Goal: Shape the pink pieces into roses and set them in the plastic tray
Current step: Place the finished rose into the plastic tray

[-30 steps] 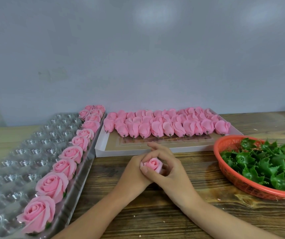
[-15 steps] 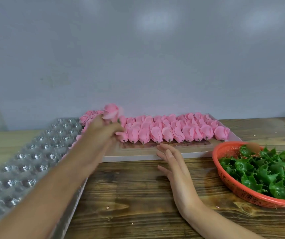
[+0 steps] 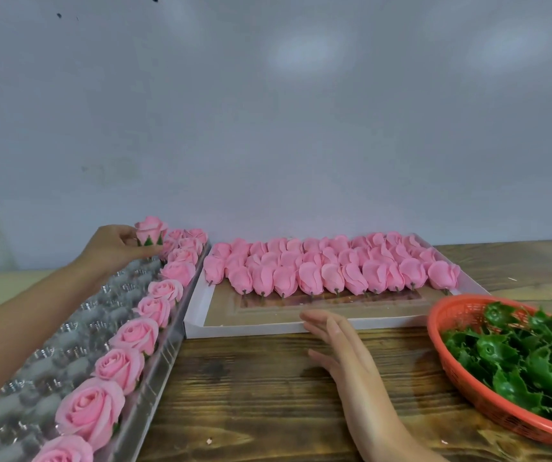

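My left hand (image 3: 114,246) pinches a finished pink rose (image 3: 151,230) with a green calyx, holding it just above the far end of the clear plastic tray (image 3: 67,331). Several finished roses (image 3: 134,335) fill the tray's right-hand column. My right hand (image 3: 338,341) lies flat with straight fingers on the wooden table, fingertips at the front edge of the white box tray (image 3: 267,328). That box holds rows of unshaped pink buds (image 3: 331,271).
An orange basket (image 3: 451,371) full of green calyx pieces (image 3: 528,358) sits at the right. A grey wall stands close behind everything. Bare wooden tabletop (image 3: 251,395) lies between the plastic tray and the basket.
The hands parted from shaping the rose at the centre. My left hand carried the rose out to the tray's far end, and my right hand came down flat on the table.
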The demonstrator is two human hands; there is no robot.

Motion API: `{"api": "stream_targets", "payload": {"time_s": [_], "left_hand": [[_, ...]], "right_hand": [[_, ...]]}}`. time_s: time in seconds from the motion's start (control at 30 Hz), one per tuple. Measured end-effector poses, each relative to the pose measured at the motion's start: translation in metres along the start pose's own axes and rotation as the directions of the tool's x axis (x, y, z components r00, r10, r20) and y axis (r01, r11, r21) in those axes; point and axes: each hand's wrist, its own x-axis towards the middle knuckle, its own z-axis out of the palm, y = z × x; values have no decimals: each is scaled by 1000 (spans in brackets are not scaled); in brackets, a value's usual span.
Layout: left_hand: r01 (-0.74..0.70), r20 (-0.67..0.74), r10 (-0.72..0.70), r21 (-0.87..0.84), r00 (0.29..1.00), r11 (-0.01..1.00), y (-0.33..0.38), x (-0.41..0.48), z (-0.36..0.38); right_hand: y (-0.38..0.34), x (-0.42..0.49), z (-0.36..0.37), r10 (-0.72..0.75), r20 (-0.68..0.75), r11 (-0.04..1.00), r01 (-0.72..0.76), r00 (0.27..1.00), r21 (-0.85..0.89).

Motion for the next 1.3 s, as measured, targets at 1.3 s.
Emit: {"api": "stream_targets", "payload": {"time_s": [1.3], "left_hand": [[-6,3,6,303,1000,953,-34,42,28]], "right_hand": [[-12,-4,7,27,40,999,-25,999,-45]]}}
